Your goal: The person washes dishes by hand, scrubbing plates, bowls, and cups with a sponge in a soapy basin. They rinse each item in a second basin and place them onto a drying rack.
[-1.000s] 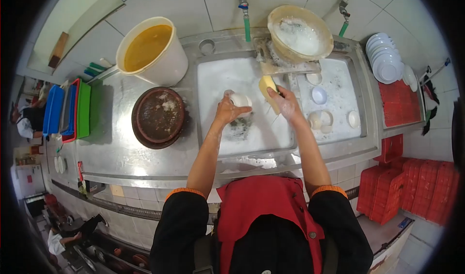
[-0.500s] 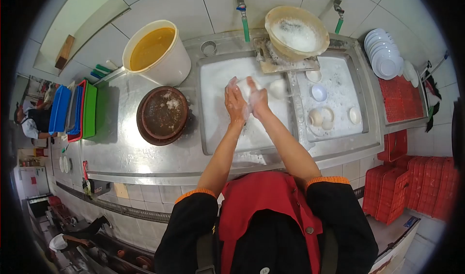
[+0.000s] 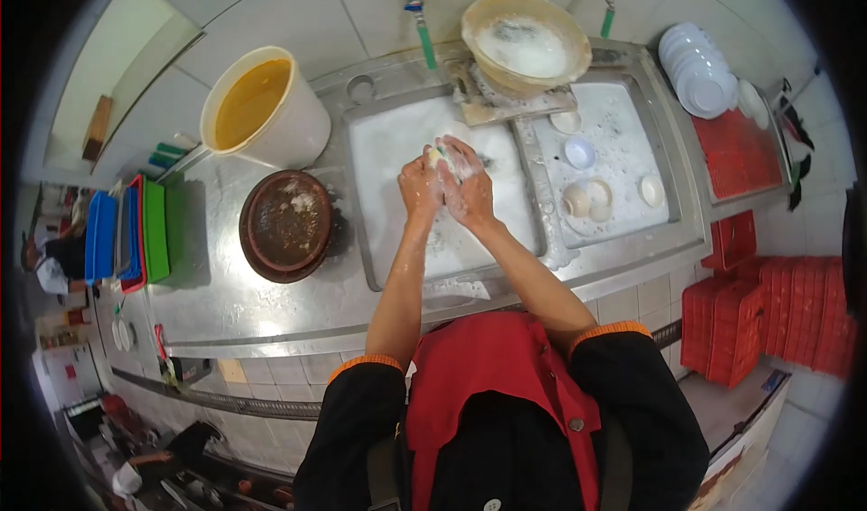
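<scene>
Both hands are together above the left sink basin (image 3: 388,150), which is full of white suds. My left hand (image 3: 421,186) has its fingers curled round a small yellow and green thing, perhaps a sponge (image 3: 437,157). Pressed against it from the right, my right hand (image 3: 468,186) is wet and foamy, with bent fingers closed on something I cannot make out. A white rounded item (image 3: 457,132) shows just beyond the fingertips. In the right basin, a small white bowl (image 3: 579,153) and several cups lie in foam.
A yellowish basin of suds (image 3: 526,46) stands behind the sinks. To the left are a white bucket of orange liquid (image 3: 262,105) and a brown round dish (image 3: 287,222). White plates (image 3: 700,82) are stacked at right, above red crates (image 3: 722,330). A co-worker (image 3: 63,258) is at far left.
My hands have come closer together and moved slightly left. The white item between them is now mostly hidden, and a yellow and green thing shows. The whole view has shifted and tilted a little.
</scene>
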### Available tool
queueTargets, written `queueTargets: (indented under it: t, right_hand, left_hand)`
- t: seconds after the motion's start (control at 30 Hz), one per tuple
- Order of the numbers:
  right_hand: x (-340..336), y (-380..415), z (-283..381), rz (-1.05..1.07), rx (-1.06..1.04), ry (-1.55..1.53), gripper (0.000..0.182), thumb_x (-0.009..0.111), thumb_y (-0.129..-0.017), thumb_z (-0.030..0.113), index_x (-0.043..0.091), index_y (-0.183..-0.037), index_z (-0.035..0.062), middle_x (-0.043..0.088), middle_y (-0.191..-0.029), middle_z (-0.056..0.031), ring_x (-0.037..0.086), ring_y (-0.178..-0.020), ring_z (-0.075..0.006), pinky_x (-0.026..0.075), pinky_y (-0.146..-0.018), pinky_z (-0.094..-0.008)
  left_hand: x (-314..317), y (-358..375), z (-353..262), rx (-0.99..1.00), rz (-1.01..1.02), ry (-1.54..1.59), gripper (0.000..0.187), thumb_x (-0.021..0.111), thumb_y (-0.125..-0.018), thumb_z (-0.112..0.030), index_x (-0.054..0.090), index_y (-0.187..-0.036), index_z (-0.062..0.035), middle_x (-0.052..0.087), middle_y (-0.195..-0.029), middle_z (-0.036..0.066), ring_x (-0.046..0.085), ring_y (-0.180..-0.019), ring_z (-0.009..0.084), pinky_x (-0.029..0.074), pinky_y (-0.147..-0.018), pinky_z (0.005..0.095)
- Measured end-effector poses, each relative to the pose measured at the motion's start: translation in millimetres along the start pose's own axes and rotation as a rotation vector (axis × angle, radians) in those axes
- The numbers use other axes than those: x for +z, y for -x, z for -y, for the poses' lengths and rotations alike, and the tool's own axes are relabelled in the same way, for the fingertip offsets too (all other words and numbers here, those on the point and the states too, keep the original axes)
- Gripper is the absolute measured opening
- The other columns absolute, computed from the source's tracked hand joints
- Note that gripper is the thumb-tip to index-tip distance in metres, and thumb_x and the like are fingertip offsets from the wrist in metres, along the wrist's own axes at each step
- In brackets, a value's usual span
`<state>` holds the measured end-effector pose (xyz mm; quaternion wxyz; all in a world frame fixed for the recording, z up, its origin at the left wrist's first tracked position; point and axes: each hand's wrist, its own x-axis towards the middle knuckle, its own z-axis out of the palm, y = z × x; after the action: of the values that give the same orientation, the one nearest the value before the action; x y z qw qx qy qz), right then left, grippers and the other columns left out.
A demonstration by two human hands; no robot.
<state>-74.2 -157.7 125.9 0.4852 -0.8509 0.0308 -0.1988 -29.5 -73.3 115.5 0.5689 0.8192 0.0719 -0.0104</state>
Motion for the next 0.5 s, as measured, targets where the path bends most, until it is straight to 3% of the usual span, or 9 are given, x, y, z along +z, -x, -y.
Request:
queueTargets:
  t: [0.07, 0.13, 0.2, 0.27, 0.3, 0.33, 0.37, 0.4, 0.5]
  right_hand:
    - [-13.6, -14.8, -2.2, -0.026, 0.156, 0.007, 0.041, 0.054, -0.083, 0.036, 0.059, -0.107, 0.0028, 0.057, -0.112, -0.0145, 0.058, -0.096, -0.028, 0.044, -0.081, -0.0365]
    - [-31.9, -26.5, -6.3, 0.101, 0.607, -0.145, 0.043, 0.061, -0.078, 0.041, 0.065, -0.093, 0.0017, 0.064, -0.09, -0.016, 0.061, -0.079, -0.0258, 0.046, -0.071, -0.0363]
    - [-35.3, -19.8, -44.0, -0.072, 0.742, -0.093, 0.046, 0.066, -0.074, 0.043, 0.066, -0.084, -0.0017, 0.064, -0.077, -0.0122, 0.059, -0.069, -0.0192, 0.045, -0.064, -0.0338]
    - [-62.1, -8.6, -87.2, -0.339, 0.72, -0.203, 0.043, 0.066, -0.077, 0.039, 0.066, -0.083, -0.0034, 0.063, -0.079, -0.0053, 0.055, -0.068, -0.0132, 0.045, -0.06, -0.0315]
    - [-78.9, 2.4, -179.7, -0.487, 0.783, -0.028, 0.039, 0.064, -0.08, 0.036, 0.065, -0.084, -0.0028, 0.061, -0.083, -0.0034, 0.052, -0.068, -0.0113, 0.044, -0.059, -0.0298]
    - [-118.7, 3.0, -175.0, -0.602, 0.75, -0.215, 0.039, 0.062, -0.081, 0.035, 0.065, -0.083, -0.0032, 0.06, -0.079, -0.0018, 0.05, -0.066, -0.0111, 0.044, -0.058, -0.0291]
    - [-158.6, -1.6, -178.1, -0.714, 0.974, -0.029, 0.041, 0.062, -0.082, 0.037, 0.065, -0.086, -0.0032, 0.061, -0.077, -0.0031, 0.053, -0.066, -0.0122, 0.044, -0.059, -0.0302]
    - [-178.3, 4.4, -178.4, -0.905, 0.599, 0.088, 0.053, 0.057, -0.08, 0.051, 0.064, -0.082, -0.0014, 0.062, -0.07, -0.0108, 0.055, -0.061, -0.0222, 0.045, -0.06, -0.0387]
    - [-236.0, 24.7, -244.3, -0.95, 0.745, 0.333, 0.05, 0.052, -0.084, 0.046, 0.063, -0.088, -0.0027, 0.063, -0.076, -0.0155, 0.059, -0.069, -0.0307, 0.046, -0.068, -0.0416]
  left_hand:
    - [15.5, -11.9, 31.1, 0.021, 0.075, -0.042, 0.038, 0.047, -0.087, -0.033, 0.063, -0.077, -0.0002, 0.06, -0.065, 0.015, 0.06, -0.062, 0.0247, 0.043, -0.056, 0.0392]
    - [34.8, -13.0, 52.0, -0.405, 0.203, 1.014, 0.03, 0.05, -0.085, -0.033, 0.063, -0.092, -0.006, 0.063, -0.079, 0.011, 0.061, -0.064, 0.0253, 0.045, -0.057, 0.0391]
    - [65.5, -13.9, 67.4, -0.467, 0.327, 1.227, 0.027, 0.054, -0.082, -0.031, 0.059, -0.101, -0.0112, 0.061, -0.092, 0.008, 0.061, -0.076, 0.0232, 0.048, -0.068, 0.0375]
    - [91.5, -13.2, 70.7, -0.212, 0.369, 0.409, 0.026, 0.055, -0.081, -0.028, 0.056, -0.103, -0.014, 0.059, -0.097, 0.011, 0.054, -0.1, 0.0225, 0.043, -0.084, 0.0322]
    - [99.4, -19.5, 77.5, -0.083, 0.4, -0.073, 0.047, 0.058, -0.08, -0.028, 0.044, -0.125, -0.0223, 0.037, -0.132, 0.016, 0.035, -0.123, 0.0318, 0.035, -0.095, 0.044]
    - [99.9, -18.8, 82.8, -0.104, 0.392, -0.059, 0.047, 0.058, -0.08, -0.028, 0.044, -0.125, -0.0223, 0.037, -0.132, 0.016, 0.035, -0.123, 0.0318, 0.035, -0.095, 0.044]
    - [99.4, -20.2, 85.6, 0.023, 0.35, -0.453, 0.059, 0.059, -0.079, -0.027, 0.032, -0.131, -0.0285, 0.022, -0.139, 0.015, 0.028, -0.125, 0.0362, 0.033, -0.095, 0.0492]
    - [98.5, -23.0, 87.7, 0.155, 0.303, -0.849, 0.073, 0.06, -0.078, -0.027, 0.02, -0.138, -0.0346, 0.007, -0.146, 0.014, 0.021, -0.128, 0.0405, 0.03, -0.095, 0.0545]
    - [89.5, -52.6, 89.4, 0.273, 0.27, -0.966, 0.084, 0.063, -0.074, -0.027, 0.012, -0.14, -0.0341, -0.001, -0.147, 0.012, 0.017, -0.129, 0.0412, 0.027, -0.095, 0.0589]
